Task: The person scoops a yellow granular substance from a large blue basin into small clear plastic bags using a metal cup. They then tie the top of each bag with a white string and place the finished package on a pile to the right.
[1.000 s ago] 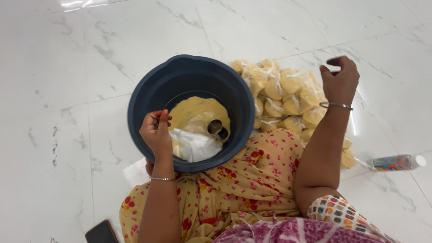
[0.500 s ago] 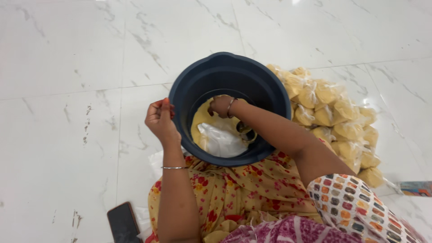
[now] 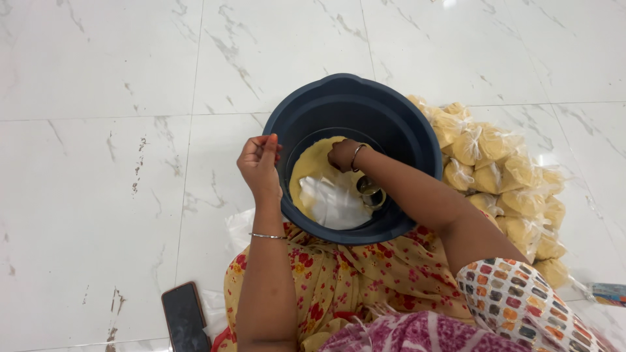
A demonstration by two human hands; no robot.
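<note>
Left hand point(image 3: 259, 163) raised with fingers pinched together; right hand point(image 3: 343, 155) reaches down, fingers curled.

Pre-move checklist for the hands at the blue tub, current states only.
1. Left hand at the rim of the blue tub: ok.
2. Right hand inside the tub, on the yellow powder: ok.
3. Right grip holding anything: cannot tell.
4. Metal cup in the tub beside the white bag: ok.
5. Filled packets piled on the floor right of the tub: ok.
6. Phone apart from the tub: ok.

Yellow tied bags point(image 3: 502, 189), dark phone point(image 3: 186, 317)
</note>
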